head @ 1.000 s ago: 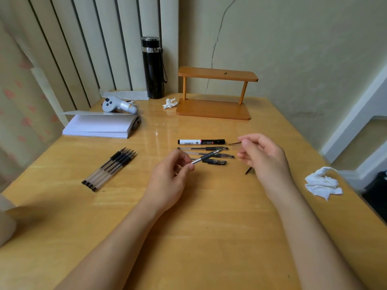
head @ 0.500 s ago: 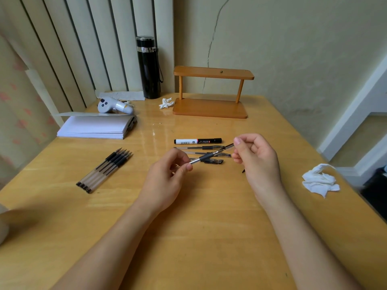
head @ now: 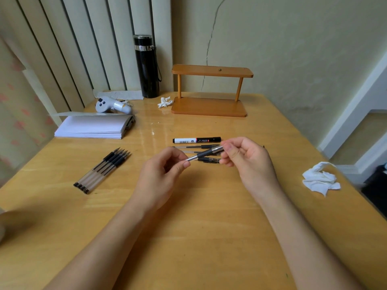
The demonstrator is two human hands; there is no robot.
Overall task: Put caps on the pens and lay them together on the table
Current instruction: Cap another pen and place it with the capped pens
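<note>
A clear pen with a black grip (head: 204, 154) is held level above the table between both hands. My left hand (head: 162, 173) pinches its rear end. My right hand (head: 247, 159) grips a cap over the pen's tip end; the tip is hidden by the fingers. Behind lie a white and black marker (head: 195, 140) and a few loose pens and caps (head: 207, 160). Several capless pens (head: 104, 169) lie side by side at the left.
A wooden stand (head: 209, 106), a black flask (head: 146, 65), a white controller (head: 113, 104) and a stack of paper (head: 94, 127) sit at the back. Crumpled tissues lie at the back (head: 164, 102) and at the right edge (head: 320, 178).
My right hand has moved left to the pen's tip end and closed the cap over it. My left hand has kept hold of the pen.
</note>
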